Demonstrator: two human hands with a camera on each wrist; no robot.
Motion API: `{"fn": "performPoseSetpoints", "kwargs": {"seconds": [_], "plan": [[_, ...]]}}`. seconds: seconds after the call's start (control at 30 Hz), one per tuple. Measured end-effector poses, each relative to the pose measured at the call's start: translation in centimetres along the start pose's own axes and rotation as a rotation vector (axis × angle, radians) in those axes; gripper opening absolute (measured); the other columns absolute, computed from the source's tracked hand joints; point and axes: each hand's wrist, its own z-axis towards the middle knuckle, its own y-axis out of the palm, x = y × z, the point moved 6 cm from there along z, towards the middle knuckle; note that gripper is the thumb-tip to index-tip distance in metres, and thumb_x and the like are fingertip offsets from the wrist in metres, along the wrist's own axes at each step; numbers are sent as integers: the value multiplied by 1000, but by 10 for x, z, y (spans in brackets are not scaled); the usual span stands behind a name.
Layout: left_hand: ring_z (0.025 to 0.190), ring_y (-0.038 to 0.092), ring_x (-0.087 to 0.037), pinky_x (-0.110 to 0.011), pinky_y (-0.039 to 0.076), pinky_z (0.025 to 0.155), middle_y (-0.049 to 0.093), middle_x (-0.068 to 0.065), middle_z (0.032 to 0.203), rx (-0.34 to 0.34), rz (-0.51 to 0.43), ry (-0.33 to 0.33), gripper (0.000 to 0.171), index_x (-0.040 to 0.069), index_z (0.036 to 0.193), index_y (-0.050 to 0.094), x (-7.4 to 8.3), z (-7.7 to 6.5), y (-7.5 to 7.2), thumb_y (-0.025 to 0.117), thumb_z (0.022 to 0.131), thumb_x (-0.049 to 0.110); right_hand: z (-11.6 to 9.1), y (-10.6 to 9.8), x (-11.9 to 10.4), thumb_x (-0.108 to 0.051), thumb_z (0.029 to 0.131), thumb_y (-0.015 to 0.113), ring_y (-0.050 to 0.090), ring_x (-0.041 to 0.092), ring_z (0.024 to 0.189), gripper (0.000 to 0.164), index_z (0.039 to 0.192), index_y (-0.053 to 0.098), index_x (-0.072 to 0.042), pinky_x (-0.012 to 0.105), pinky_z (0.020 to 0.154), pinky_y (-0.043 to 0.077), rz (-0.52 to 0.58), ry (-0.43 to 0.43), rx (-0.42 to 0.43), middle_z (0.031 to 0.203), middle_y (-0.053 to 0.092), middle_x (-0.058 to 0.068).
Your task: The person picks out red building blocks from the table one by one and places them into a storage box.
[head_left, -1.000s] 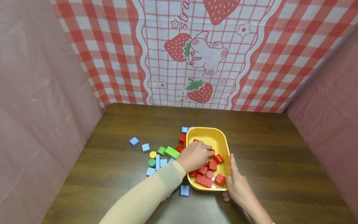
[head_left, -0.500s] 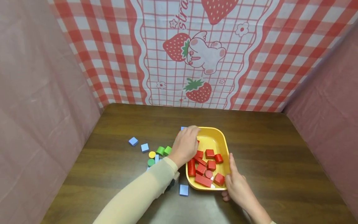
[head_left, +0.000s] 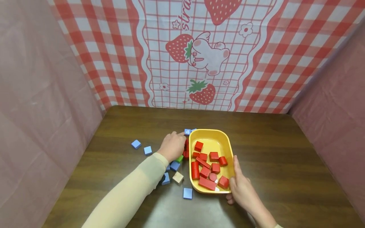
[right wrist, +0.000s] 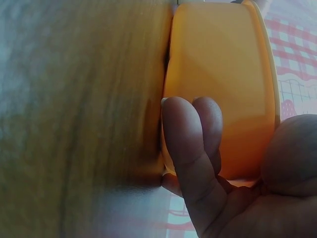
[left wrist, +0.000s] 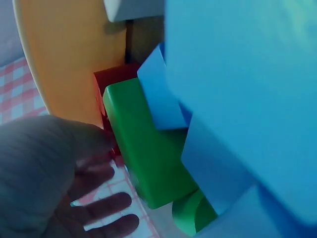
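The left hand reaches to the gap along the left side of a yellow plastic tub. In the left wrist view its fingers are spread apart, and the thumb lies by a red block pressed between the tub's wall and a green block. Whether the thumb touches red there is hard to tell. At the tub's lower right corner, the right hand grips it, with fingers along the outer wall and the thumb near the rim. Several red blocks lie inside the tub.
Blue blocks, a plain wooden block and more pieces lie left of the tub. A blue tile sits near its front left corner. A blue tile marked 4 lies behind. Wooden table extends around.
The left hand has come out of the tub, passed over its left rim and moved left and down beside it. The right hand keeps its hold, and the tub stays put.
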Motion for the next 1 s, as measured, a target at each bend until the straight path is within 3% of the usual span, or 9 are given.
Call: {"fn": "performPoseSetpoints", "kwargs": {"seconds": [0.13,0.3,0.4,0.5,0.6,0.67,0.8,0.87,1.0], "plan": [[75,59,-20,-37,57,68,69,-4,86,11,-42,-76,9,9,91,70,-6,0,-2,68,91,18,0,-1,0,0,99,37,56,20,40,81,158,-10,-29,33,35,52,8,4,-3,107,52,40],[62,58,-16,-34,58,60,64,-5,73,-30,-140,-182,22,3,102,63,-15,-2,-1,70,88,18,0,0,1,0,99,38,56,19,40,81,158,-9,-30,33,35,52,8,-1,-2,112,50,42],[62,57,-16,-34,57,59,64,-5,75,35,-165,-211,28,3,109,59,-17,-5,-10,70,88,19,0,0,2,0,99,38,56,19,40,81,158,-9,-30,33,35,52,4,-2,-5,111,51,41],[68,54,-15,-33,57,64,65,-4,83,163,-200,-216,32,8,112,58,-13,-6,-29,71,89,27,1,0,2,-1,99,38,56,20,40,82,157,-10,-32,33,36,53,10,8,-11,121,46,41],[78,52,-14,-33,55,73,65,-1,91,280,-255,-132,30,13,111,60,3,-5,-48,70,91,33,3,-1,3,-1,98,38,57,20,41,82,157,-10,-34,34,36,53,19,15,-10,129,42,41],[83,51,-14,-33,52,78,66,2,92,306,-264,-28,28,15,109,61,19,-5,-54,69,92,34,3,-1,2,-1,98,39,57,20,40,83,157,-9,-34,34,36,53,29,6,-6,130,40,41],[82,45,-14,-31,45,78,64,9,83,251,-232,158,19,18,97,62,50,-3,-43,70,91,34,2,0,1,1,97,39,57,21,39,83,158,-7,-32,35,35,53,52,-15,1,119,47,44],[80,41,-13,-30,41,76,60,12,78,211,-204,193,17,21,89,60,60,-1,-32,71,91,34,1,1,1,1,97,39,57,21,39,82,158,-6,-32,36,35,53,58,-18,5,108,52,43],[78,38,-14,-30,38,75,53,14,71,180,-149,201,22,23,80,57,69,5,-16,73,89,35,0,0,1,1,98,38,57,21,39,82,158,-6,-33,35,35,53,44,-15,13,89,58,34]]}}
